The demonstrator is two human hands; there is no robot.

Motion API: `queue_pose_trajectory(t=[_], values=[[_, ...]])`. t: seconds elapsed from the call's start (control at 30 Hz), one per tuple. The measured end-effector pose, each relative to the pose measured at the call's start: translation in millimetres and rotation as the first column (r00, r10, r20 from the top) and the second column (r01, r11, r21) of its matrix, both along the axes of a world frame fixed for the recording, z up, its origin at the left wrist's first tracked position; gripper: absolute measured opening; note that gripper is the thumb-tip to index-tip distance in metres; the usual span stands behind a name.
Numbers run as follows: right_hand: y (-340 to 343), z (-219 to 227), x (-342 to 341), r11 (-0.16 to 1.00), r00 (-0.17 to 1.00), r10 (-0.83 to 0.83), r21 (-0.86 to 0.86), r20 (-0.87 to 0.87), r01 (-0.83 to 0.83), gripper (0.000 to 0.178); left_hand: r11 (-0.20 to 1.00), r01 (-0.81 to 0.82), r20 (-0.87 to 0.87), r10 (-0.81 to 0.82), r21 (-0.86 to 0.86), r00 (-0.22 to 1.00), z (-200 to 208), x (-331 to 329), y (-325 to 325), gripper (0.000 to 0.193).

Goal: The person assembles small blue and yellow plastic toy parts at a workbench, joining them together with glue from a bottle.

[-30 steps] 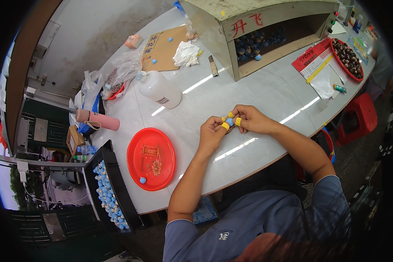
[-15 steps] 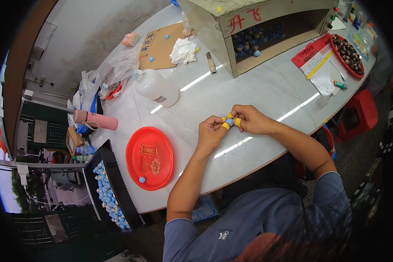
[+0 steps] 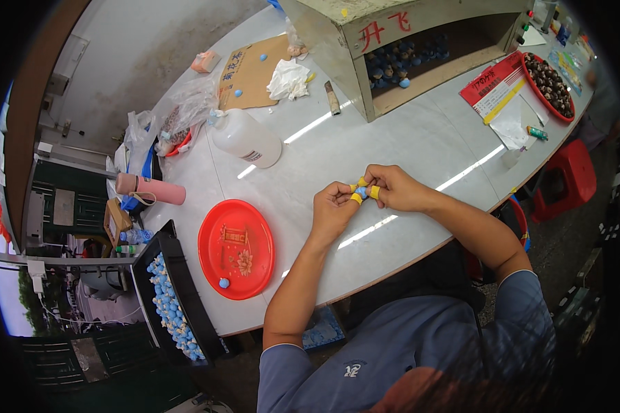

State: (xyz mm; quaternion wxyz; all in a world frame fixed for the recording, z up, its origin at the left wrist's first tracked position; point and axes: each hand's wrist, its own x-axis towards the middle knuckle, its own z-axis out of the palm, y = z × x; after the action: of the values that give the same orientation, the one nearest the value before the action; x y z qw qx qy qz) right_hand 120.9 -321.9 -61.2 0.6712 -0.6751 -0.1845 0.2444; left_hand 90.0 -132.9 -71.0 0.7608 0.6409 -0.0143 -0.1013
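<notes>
Your tabletop (image 3: 310, 148) presents a smooth, glossy surface, returning bright streaks of light. Your round red tray (image 3: 217, 251) is shiny plastic; the white bottle (image 3: 248, 141) reads as smooth, translucent plastic. The machine housing (image 3: 324, 41) looks like painted metal, dull and scuffed. You have matt brown cardboard (image 3: 272, 69), crumpled soft white paper (image 3: 288, 80) and thin, shiny, wrinkled clear plastic bags (image 3: 196, 100). The pink flask (image 3: 162, 191) is smooth, with a satin look. Your yellow finger wraps (image 3: 375, 192) appear matt; your shirt (image 3: 420, 330) is matt woven or knitted cloth, which cannot be told.
</notes>
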Motion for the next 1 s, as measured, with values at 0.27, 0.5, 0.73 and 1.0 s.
queue_pose_trajectory(t=[0.27, 0.5, 0.73, 1.0], values=[[-0.4, -0.2, 0.9, 1.000, 1.000, 0.005, -0.012, 0.019, -0.005, 0.004, 1.000, -0.005, -0.005, 0.005, 0.006, 1.000, -0.9, 0.6, 0.1, 0.013], [-1.2, -3.5, 1.6, 1.000, 1.000, 0.007, -0.005, 0.001, -0.007, 0.008, 1.000, -0.011, -0.017, 0.011, 0.009, 1.000, 2.9, 0.7, -0.6, 0.013], [-0.7, -3.3, 2.7, 1.000, 1.000, 0.000, 0.012, -0.014, 0.000, 0.012, 1.000, -0.011, 0.002, 0.011, -0.001, 1.000, -2.0, 1.4, 0.3, 0.015], [-1.1, 2.4, 2.5, 0.999, 0.999, 0.009, 0.041, -0.048, -0.007, 0.018, 1.000, -0.030, 0.030, 0.030, -0.003, 0.999, -4.5, 1.2, 0.1, 0.015]])
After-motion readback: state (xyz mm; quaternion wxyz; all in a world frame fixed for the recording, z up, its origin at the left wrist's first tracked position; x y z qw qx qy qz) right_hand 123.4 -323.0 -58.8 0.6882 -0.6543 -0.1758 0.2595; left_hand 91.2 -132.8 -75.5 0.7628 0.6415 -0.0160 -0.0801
